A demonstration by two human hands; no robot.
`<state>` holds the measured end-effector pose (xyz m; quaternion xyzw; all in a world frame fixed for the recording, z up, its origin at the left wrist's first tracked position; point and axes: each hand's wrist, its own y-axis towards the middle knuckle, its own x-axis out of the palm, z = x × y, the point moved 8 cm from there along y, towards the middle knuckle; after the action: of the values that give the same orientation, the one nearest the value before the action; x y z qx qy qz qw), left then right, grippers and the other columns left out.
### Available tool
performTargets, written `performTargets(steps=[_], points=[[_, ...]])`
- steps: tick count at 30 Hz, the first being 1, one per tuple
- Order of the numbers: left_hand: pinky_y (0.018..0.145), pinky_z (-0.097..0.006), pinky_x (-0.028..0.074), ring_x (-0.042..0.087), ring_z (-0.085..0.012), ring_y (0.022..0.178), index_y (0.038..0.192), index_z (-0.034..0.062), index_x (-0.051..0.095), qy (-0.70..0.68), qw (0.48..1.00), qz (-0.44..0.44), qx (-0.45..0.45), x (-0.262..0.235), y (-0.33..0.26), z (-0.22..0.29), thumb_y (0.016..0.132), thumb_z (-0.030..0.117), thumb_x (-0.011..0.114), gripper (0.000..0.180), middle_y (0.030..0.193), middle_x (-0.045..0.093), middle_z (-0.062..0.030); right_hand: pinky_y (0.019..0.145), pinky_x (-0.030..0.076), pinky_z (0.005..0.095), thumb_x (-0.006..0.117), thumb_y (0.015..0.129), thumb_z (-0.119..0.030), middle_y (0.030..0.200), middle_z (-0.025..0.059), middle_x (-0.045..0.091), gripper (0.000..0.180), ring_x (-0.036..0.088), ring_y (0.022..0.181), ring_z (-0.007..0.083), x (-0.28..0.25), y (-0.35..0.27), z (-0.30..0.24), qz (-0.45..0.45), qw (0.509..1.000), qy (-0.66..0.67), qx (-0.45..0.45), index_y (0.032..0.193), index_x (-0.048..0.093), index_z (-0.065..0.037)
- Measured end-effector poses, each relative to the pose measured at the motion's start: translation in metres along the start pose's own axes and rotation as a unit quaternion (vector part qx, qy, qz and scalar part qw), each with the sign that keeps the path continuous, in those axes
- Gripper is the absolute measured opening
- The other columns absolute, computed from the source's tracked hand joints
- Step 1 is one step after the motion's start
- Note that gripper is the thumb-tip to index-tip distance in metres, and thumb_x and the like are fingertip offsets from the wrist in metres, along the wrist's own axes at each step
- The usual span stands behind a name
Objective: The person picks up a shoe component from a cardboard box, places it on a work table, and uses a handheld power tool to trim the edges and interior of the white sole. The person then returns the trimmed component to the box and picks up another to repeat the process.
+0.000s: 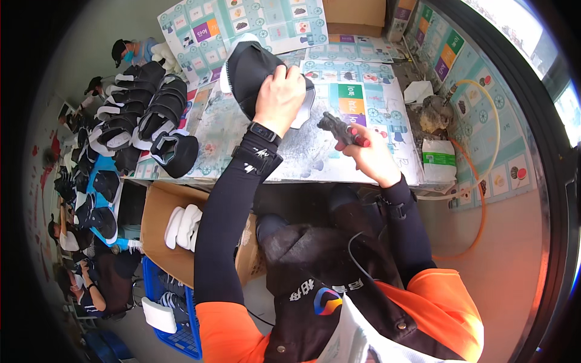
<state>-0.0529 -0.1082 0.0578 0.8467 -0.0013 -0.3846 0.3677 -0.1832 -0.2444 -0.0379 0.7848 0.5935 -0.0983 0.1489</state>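
My left hand (279,100) grips a black shoe upper (247,77) with a white edge, raised over the tabletop and tilted. Its fingers are wrapped over the dark material, and part of the upper lies hidden behind them. In my right hand (374,156) is a dark, crusted spray gun (334,126) with red parts near the fingers. The nozzle end points up and left, toward the upper but apart from it. Beneath both hands, the stained worktable (290,154) is covered with printed sheets.
Black and white shoe uppers (163,109) stand in rows at the left. Below them, a cardboard box (158,224) holds white pads; a blue crate (181,342) holds shoes. An orange hose (482,209) and a pale hose (497,121) loop at the right. Several people work far left.
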Motion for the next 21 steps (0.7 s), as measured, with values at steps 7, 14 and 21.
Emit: performTargets(steps=[7, 14, 21], points=[[0.082, -0.044, 0.06, 0.069, -0.0316, 0.096, 0.109, 0.0074, 0.074, -0.19, 0.975, -0.034, -0.107, 0.038, -0.024, 0.009, 0.08, 0.01, 0.081, 0.03, 0.101, 0.063, -0.0099, 0.077, 0.053, 0.0508, 0.06, 0.085, -0.009, 0.085, 0.0288, 0.069, 0.025, 0.068, 0.085, 0.049, 0.001, 0.012, -0.012, 0.065, 0.984, -0.155, -0.063, 0.106, 0.071, 0.001], [0.082, -0.045, 0.06, 0.072, -0.0344, 0.092, 0.103, 0.0066, 0.074, -0.26, 0.957, -0.001, -0.128, 0.043, -0.019, 0.02, 0.079, 0.013, 0.085, 0.027, 0.102, 0.067, -0.0133, 0.077, 0.053, 0.0541, 0.058, 0.088, -0.011, 0.082, 0.0309, 0.068, 0.02, 0.068, 0.085, 0.0507, -0.001, 0.011, 0.0, 0.056, 0.975, -0.21, -0.053, 0.096, 0.071, 0.001], [0.08, -0.046, 0.06, 0.072, -0.0363, 0.088, 0.102, 0.0069, 0.074, -0.276, 0.95, -0.015, -0.146, 0.033, -0.027, 0.015, 0.08, 0.012, 0.082, 0.024, 0.101, 0.067, -0.014, 0.079, 0.054, 0.0533, 0.059, 0.087, -0.013, 0.083, 0.0316, 0.068, 0.022, 0.069, 0.088, 0.0501, -0.006, 0.011, 0.001, 0.067, 0.985, -0.157, -0.015, 0.094, 0.072, 0.003]])
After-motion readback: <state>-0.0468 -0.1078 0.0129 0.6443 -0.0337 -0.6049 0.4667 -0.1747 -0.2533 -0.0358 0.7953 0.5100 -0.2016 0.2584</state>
